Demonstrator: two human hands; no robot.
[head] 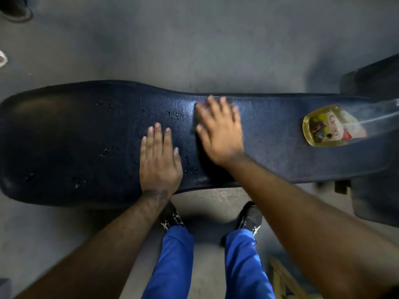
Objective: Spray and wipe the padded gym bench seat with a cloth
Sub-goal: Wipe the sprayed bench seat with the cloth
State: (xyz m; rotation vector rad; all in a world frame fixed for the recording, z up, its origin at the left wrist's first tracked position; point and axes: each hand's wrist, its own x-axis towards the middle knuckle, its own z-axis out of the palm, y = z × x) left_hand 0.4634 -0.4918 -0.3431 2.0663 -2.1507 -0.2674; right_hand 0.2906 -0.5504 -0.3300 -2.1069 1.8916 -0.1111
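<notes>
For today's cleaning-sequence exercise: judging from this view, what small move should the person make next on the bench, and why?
Probably sweep the right hand leftward across the bench seat toward the droplets. Both hands lie flat on the pad, the left hand bracing, the right blurred over what may be a dark cloth; beads of liquid remain left of it. The spray bottle lies aside.

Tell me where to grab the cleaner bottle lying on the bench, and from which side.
The cleaner bottle lies on its side at the right end of the bench, base toward the hands, upper part running off to the right. Probably best: right hand comes from above and wraps the clear, narrower part right of the label. The spray head is out of view.
</notes>
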